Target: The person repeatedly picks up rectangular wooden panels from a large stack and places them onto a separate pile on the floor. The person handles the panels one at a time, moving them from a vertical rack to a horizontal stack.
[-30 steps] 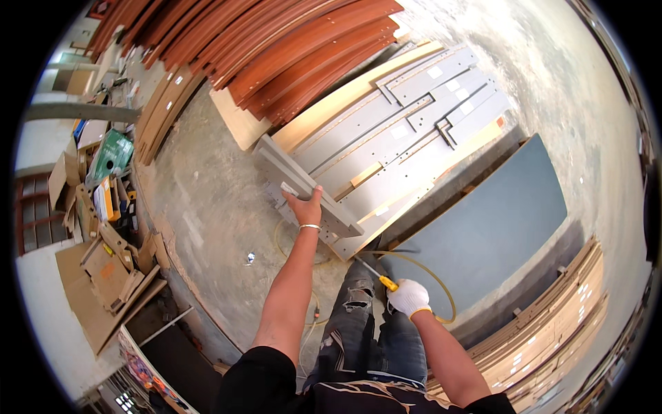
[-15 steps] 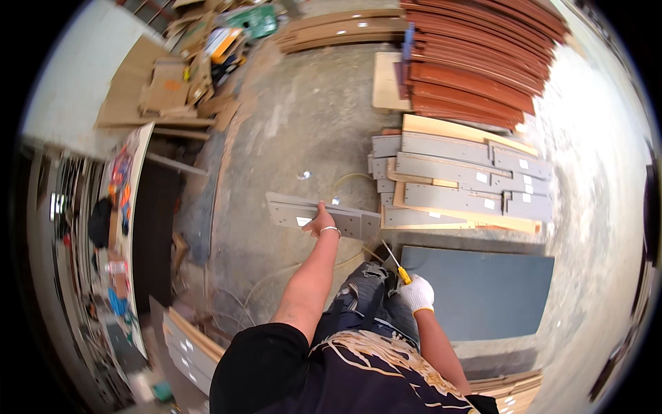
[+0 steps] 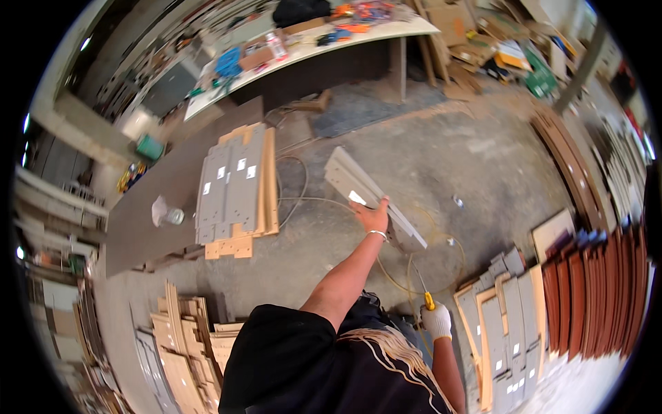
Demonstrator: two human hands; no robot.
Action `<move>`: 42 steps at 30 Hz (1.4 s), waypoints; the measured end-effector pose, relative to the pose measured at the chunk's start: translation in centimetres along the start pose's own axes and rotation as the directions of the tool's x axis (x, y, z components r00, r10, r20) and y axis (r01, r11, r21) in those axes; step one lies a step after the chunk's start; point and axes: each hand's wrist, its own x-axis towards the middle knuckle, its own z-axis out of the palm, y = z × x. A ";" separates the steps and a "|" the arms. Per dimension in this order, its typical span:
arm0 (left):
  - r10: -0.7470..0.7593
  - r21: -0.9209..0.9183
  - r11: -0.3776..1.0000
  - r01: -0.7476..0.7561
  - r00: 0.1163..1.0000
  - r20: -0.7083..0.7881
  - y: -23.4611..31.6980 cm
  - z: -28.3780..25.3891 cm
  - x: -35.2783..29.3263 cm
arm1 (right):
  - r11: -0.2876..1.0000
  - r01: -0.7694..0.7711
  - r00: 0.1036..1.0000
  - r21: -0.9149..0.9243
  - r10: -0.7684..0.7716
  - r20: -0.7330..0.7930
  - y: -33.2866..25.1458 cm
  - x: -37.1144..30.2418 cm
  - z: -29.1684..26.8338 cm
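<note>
My bare left hand (image 3: 372, 218), with a white band at the wrist, is closed around a long grey board (image 3: 350, 178) with a white label. The board hangs tilted above the concrete floor, and its edge looks layered, so I cannot tell whether it is one piece or two. My right hand (image 3: 436, 321), in a white knit glove, grips a screwdriver (image 3: 429, 301) by its yellow handle. The thin shaft points away from me, with its tip apart from the board.
To the left, a stack of grey boards (image 3: 238, 181) lies at the edge of a dark tabletop (image 3: 148, 217). More grey boards (image 3: 507, 338) and reddish-brown planks (image 3: 586, 293) are piled at the right. A yellowish hose (image 3: 460, 265) loops across the floor. Beyond stands a cluttered white workbench (image 3: 310, 52).
My view has swung left, bringing the dark tabletop and its board stack into sight. The grey board has come round with my left hand. Both hands keep their holds.
</note>
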 end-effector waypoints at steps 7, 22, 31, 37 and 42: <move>-0.090 0.323 0.945 -0.045 0.916 0.392 1.1 -13.0 11.0 | 1.000 -0.004 0.989 -0.003 0.004 0.146 -16.1 5.9 6.2; 0.046 0.843 0.535 0.056 0.994 -0.096 -3.6 -34.1 40.9 | 0.984 -0.123 0.964 0.130 0.087 0.250 -29.8 6.0 12.7; 0.256 0.884 0.443 -0.148 0.966 0.033 -6.7 -29.5 39.0 | 0.990 -0.141 0.979 0.029 0.135 0.153 -25.8 5.2 14.2; 0.278 0.897 0.414 -0.154 0.960 0.036 -5.9 -27.2 39.0 | 1.000 -0.009 0.994 0.005 0.009 0.106 -22.5 5.4 16.5; 0.081 0.834 0.543 -0.097 0.995 0.062 -3.2 -26.3 38.3 | 0.995 -0.068 0.974 0.075 0.050 0.222 -24.2 4.2 15.4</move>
